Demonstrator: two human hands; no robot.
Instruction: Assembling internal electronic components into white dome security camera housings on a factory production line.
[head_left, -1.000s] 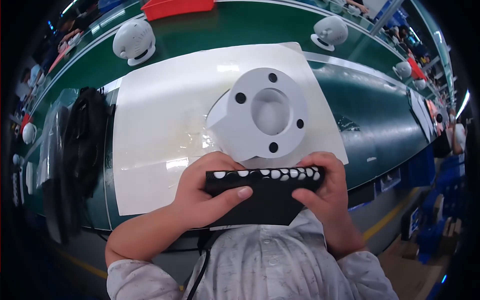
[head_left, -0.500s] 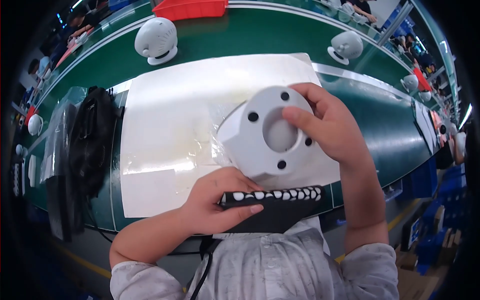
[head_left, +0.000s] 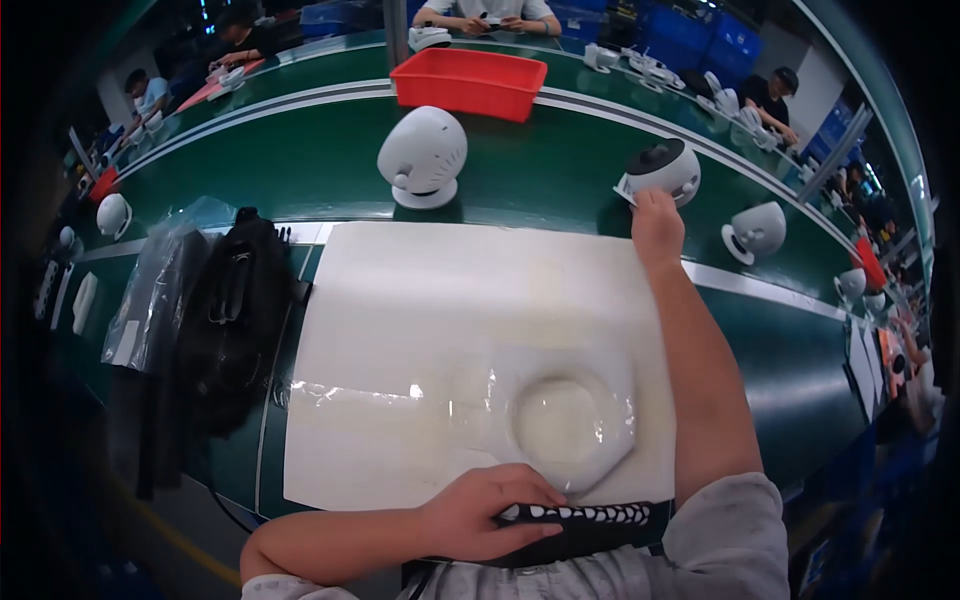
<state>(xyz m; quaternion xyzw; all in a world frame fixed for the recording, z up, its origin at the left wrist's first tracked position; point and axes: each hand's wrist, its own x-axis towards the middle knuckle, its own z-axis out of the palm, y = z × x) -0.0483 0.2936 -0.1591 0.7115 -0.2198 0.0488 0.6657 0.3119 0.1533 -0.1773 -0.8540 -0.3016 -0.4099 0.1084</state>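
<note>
My right hand reaches far out over the green belt, fingers closed at the base of a white round-headed appliance that looks like a small desk fan. Its dark round face points up and its base is partly hidden by my hand. Close to my body, my left hand grips a black slab with a row of white pads along its top edge. Just beyond the slab, a whitish ring-shaped form with a round hollow rests on the white board, with shiny clear film around it.
Similar white appliances stand on the belt, one left of my right hand, another to its right. A red bin is behind them. At left lie a black bag and clear plastic wrap. Several people work beyond.
My right hand has carried the white appliance from above the board out to the belt, turning it from underside-up to base-down. My left hand keeps hold of the black slab. The view has tilted up.
</note>
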